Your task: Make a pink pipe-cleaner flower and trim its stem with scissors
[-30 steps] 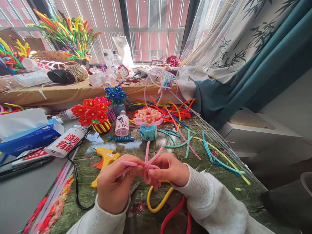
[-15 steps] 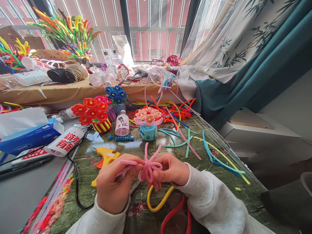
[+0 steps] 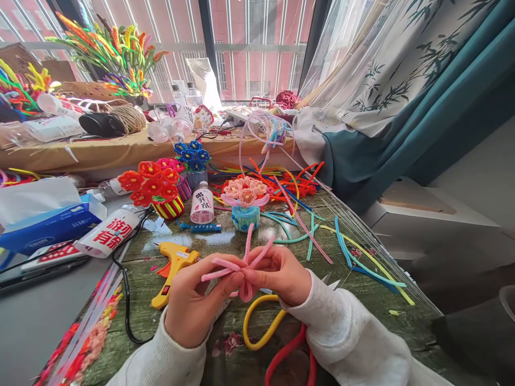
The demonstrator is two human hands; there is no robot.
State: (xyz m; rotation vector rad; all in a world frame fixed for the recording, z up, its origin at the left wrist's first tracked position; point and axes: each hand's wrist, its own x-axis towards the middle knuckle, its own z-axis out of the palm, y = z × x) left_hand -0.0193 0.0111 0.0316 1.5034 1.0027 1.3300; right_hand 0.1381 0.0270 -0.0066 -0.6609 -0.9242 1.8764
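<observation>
Where the two hands meet, the left hand (image 3: pixel 193 305) pinches a pink fuzzy stem piece (image 3: pixel 260 254) between thumb and forefinger; the right hand (image 3: pixel 284 273) pinches it opposite, thumb tips close together. Grip is at the crossing, presumably to stop strands springing apart. Free ends point up and left; a loop hangs below. Left of the left hand lies a yellow glue gun (image 3: pixel 172 268), handle toward the person, likely for easy reach. Below the right hand I note a yellow loop (image 3: pixel 257 346) and a red loop (image 3: pixel 284 351). Beyond both hands, a turquoise pot (image 3: pixel 245 219) of pink flowers (image 3: pixel 246 190) stands upright, seemingly set back for working room.
</observation>
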